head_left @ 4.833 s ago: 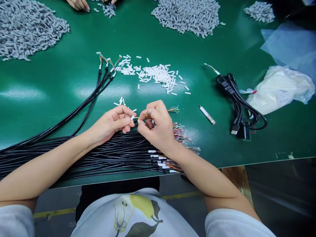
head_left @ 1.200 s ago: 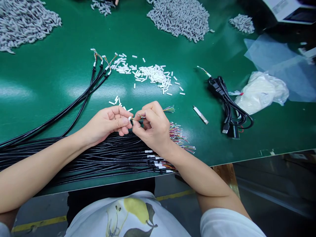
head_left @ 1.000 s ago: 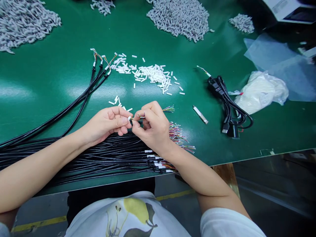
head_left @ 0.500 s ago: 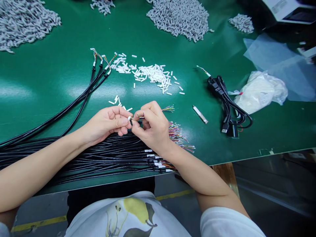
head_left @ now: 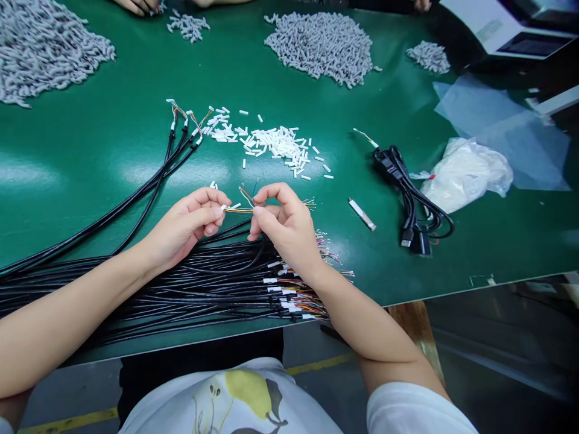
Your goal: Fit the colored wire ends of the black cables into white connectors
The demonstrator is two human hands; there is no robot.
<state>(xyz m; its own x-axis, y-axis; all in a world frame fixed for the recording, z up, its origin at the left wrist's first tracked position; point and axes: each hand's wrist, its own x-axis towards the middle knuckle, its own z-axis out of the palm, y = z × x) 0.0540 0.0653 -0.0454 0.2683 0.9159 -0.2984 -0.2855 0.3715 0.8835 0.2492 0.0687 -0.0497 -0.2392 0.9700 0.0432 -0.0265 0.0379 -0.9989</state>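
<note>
My left hand [head_left: 187, 224] pinches a small white connector [head_left: 223, 207] between thumb and fingers. From it, thin yellow, red and white wires [head_left: 239, 210] stretch straight across to my right hand [head_left: 289, 232]. That hand's thumb and fingertips are closed on the wires near the end of a black cable. Several loose wires [head_left: 245, 194] stick up beside its fingers, one of them blue. Beneath both hands lies a thick row of black cables [head_left: 181, 295], with white sleeves and bare coloured wire ends [head_left: 307, 298] at the right.
White connectors [head_left: 280, 141] lie scattered ahead. Black cables with connectors [head_left: 169, 163] rest at left. To the right are a small white-handled tool [head_left: 362, 214], a coiled USB cable [head_left: 402, 187] and a plastic bag [head_left: 468, 172]. Grey parts [head_left: 321, 45] are heaped beyond; another person's hand [head_left: 138, 5] is there.
My hands have drawn apart, exposing the wires between connector and right fingers. Loose wires now point upward. The view has shifted slightly, and other people's hands show at the far edge.
</note>
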